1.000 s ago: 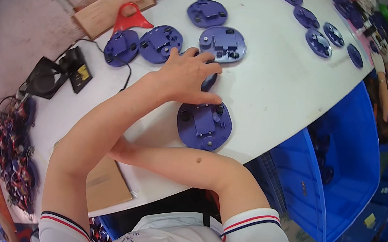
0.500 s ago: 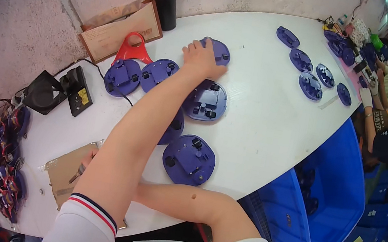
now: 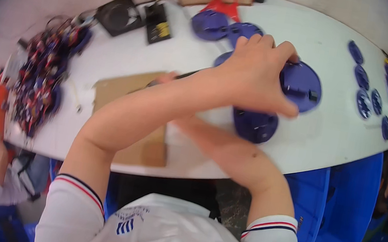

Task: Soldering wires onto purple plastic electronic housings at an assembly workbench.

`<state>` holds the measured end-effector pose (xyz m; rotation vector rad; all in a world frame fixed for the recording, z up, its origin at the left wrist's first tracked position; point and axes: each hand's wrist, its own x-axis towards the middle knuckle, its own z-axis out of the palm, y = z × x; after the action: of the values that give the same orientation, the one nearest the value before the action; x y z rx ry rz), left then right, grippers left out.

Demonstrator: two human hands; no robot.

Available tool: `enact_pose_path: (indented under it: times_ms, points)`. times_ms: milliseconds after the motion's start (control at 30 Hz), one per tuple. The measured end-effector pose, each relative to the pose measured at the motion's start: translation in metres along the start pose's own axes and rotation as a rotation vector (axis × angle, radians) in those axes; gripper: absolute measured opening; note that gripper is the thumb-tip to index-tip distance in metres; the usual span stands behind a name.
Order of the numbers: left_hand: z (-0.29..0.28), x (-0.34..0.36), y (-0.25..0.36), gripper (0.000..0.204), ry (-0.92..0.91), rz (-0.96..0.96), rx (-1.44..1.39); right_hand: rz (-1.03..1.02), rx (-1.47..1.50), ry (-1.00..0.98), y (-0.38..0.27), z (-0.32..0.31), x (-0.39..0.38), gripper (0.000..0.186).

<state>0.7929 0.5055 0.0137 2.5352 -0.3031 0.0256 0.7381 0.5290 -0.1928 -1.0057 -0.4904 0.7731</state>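
Observation:
My left hand (image 3: pixel 262 73) reaches across to the right. Its thumb and fingers spread round the edge of a purple round housing (image 3: pixel 305 86) with small black parts on it. Close under this hand lies another purple housing (image 3: pixel 254 126), and one more (image 3: pixel 222 58) is partly hidden behind it. Beneath my left forearm, my right arm crosses to the left. My right hand (image 3: pixel 164 79), blurred and partly covered, closes on a slim dark tool like a soldering iron, above a brown cardboard sheet (image 3: pixel 134 76).
A black stand with a yellow pad (image 3: pixel 157 25) and a black fan-like box (image 3: pixel 121 15) stand at the back. Wired parts (image 3: pixel 41 80) are heaped at left. Several purple housings (image 3: pixel 362 77) lie at right, above blue bins (image 3: pixel 343 212). Another person (image 3: pixel 4 181) is at far left.
The view has turned, shifting the table's things rightward and up. My left hand has come back nearer with a purple housing at its fingers. My right hand stays over the cardboard.

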Motion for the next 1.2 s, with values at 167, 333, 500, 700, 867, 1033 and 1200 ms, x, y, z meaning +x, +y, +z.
enact_pose_path:
  times_ms: [167,333,500,700,867,1033,1200]
  points:
    - [-0.049,-0.171,-0.051,0.078,0.356,0.146,0.038,0.102,0.721,0.151,-0.152,0.054,-0.038,0.034]
    - [-0.022,-0.247,-0.124,0.087,0.362,-0.236,0.121,-0.03,0.373,0.671,-0.098,0.02,0.043,0.02]
    - [-0.009,-0.265,-0.154,0.094,0.457,-0.346,0.179,-0.104,0.433,0.6,-0.098,0.028,0.047,0.014]
    - [0.006,-0.264,-0.15,0.097,0.556,-0.43,0.222,-0.074,0.36,0.661,-0.077,0.021,0.044,0.013]
    - [-0.001,-0.347,-0.175,0.061,0.947,-0.375,0.176,0.179,0.423,0.464,-0.073,0.081,0.028,0.014]
    - [-0.016,-0.552,-0.21,0.006,1.16,-0.926,0.596,0.175,0.304,0.557,-0.085,0.103,0.026,0.018]
    - [0.016,-0.722,-0.203,0.036,0.947,-1.57,0.621,0.003,0.162,0.729,-0.105,0.081,0.027,0.025]
